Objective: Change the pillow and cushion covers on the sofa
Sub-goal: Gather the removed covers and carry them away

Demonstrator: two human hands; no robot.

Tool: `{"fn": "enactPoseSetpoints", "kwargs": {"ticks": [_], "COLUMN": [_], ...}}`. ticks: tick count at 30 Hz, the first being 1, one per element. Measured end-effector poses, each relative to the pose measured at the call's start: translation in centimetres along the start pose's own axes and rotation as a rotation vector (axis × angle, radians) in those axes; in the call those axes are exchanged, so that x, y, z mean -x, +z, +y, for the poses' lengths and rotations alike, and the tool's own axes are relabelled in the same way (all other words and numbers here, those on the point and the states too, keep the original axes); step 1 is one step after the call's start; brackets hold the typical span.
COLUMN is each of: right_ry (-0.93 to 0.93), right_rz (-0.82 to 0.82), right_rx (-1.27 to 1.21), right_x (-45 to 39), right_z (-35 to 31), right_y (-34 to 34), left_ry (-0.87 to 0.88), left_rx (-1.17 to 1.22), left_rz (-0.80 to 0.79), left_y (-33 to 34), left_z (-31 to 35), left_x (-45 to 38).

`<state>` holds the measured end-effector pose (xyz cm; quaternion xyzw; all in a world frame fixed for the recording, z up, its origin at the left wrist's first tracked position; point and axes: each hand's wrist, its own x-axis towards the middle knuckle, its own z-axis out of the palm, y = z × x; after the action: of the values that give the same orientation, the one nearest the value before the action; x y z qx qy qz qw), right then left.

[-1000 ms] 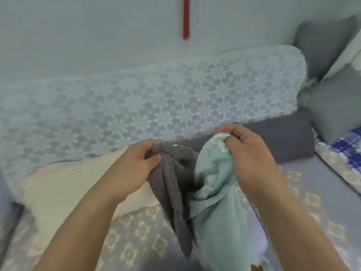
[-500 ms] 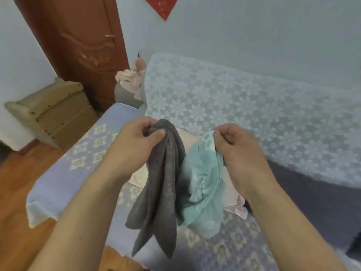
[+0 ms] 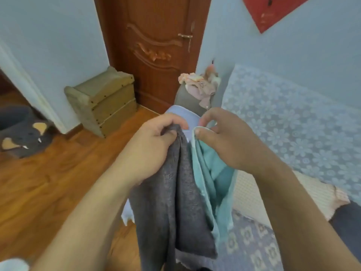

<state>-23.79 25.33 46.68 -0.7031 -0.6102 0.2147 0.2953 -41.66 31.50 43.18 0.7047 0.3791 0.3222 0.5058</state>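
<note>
My left hand (image 3: 150, 147) grips the top edge of a dark grey cover (image 3: 172, 202), which hangs down limp in front of me. Beside it, my right hand (image 3: 230, 141) pinches the top of a light teal cover (image 3: 213, 184) between thumb and fingers; that cover also hangs down, touching the grey one. Both are held above the left end of the sofa (image 3: 248, 243), whose seat has a blue patterned throw. A cream pillow (image 3: 254, 198) lies on the seat behind the teal cover. A white lace cloth (image 3: 293, 124) drapes the sofa back.
A brown wooden door (image 3: 156, 45) stands ahead, with a small wooden chest (image 3: 105, 100) at its left. Pink clothes (image 3: 199, 85) are heaped on the sofa's armrest. A grey plush item (image 3: 21, 133) lies on the wood floor (image 3: 48, 182) at left.
My view has swung left, from the sofa back toward the door and floor. Both hands keep hold of the two covers and have carried them leftward with me.
</note>
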Motion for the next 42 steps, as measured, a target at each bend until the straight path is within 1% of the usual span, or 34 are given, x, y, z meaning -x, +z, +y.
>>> {"fn": "enactPoseSetpoints", "kwargs": {"ticks": [2, 6, 8, 10, 12, 13, 14, 16, 17, 19, 21, 22, 26, 29, 32, 34, 36, 39, 42], "right_ry": [-0.056, -0.113, -0.149, -0.181, -0.249, -0.288, -0.318, -0.300, -0.235, -0.082, 0.002, 0.029, 0.077, 0.053, 0.083, 0.109, 0.174, 0.279, 0.273], "right_rz": [-0.037, -0.021, -0.028, -0.057, -0.129, -0.172, -0.208, -0.229, -0.221, -0.169, -0.098, -0.085, -0.036, 0.007, -0.005, 0.021, 0.077, 0.186, 0.234], "right_rx": [0.005, -0.116, -0.123, -0.220, -0.341, -0.315, -0.197, 0.171, 0.304, 0.428, 0.454, 0.451, 0.354, 0.290, 0.112, -0.134, -0.374, -0.645, -0.747], "right_x": [-3.0, -7.8, -9.9, -12.1, -14.5, -16.0, -17.7, -21.8, -23.9, -27.6, -30.8, -32.1, -36.3, -38.8, -41.0, -42.5, -43.8, -45.6, -48.2], "right_z": [-3.7, -8.9, -11.0, -13.2, -15.1, -15.5, -15.7, -15.0, -14.7, -14.3, -15.1, -15.7, -19.2, -22.8, -27.5, -32.1, -37.4, -44.2, -49.1], "right_y": [2.8, 8.3, 11.1, 13.3, 15.3, 16.5, 18.0, 21.8, 23.7, 27.3, 30.1, 31.1, 35.2, 39.3, 45.1, 49.3, 52.7, 55.3, 56.8], "left_ry": [0.038, -0.011, -0.016, -0.002, -0.006, -0.021, -0.040, -0.077, -0.092, -0.106, -0.147, -0.191, -0.327, -0.366, -0.379, -0.381, -0.402, -0.423, -0.449], "left_rx": [-0.079, -0.225, -0.227, -0.228, -0.261, -0.262, -0.268, -0.345, -0.411, -0.544, -0.610, -0.596, -0.391, -0.267, -0.137, -0.113, -0.116, -0.130, -0.131], "left_rz": [0.076, 0.185, 0.219, 0.270, 0.371, 0.429, 0.477, 0.502, 0.474, 0.417, 0.450, 0.494, 0.726, 0.802, 0.763, 0.681, 0.642, 0.617, 0.601], "left_y": [-3.8, -10.0, -12.8, -15.6, -19.3, -21.6, -24.2, -29.7, -32.5, -37.5, -42.2, -44.6, -54.7, -61.9, -68.8, -73.3, -77.4, -83.7, -90.5], "left_z": [-0.5, -1.4, -2.2, -3.5, -5.4, -6.3, -7.2, -8.6, -9.2, -10.2, -11.7, -12.8, -19.1, -24.1, -29.2, -31.8, -33.6, -35.5, -37.9], "left_x": [0.3, 0.9, 0.9, 0.1, -1.1, -1.8, -2.4, -3.4, -3.7, -3.9, -3.9, -3.7, -3.2, -3.8, -4.4, -4.9, -5.5, -6.6, -7.7]}}
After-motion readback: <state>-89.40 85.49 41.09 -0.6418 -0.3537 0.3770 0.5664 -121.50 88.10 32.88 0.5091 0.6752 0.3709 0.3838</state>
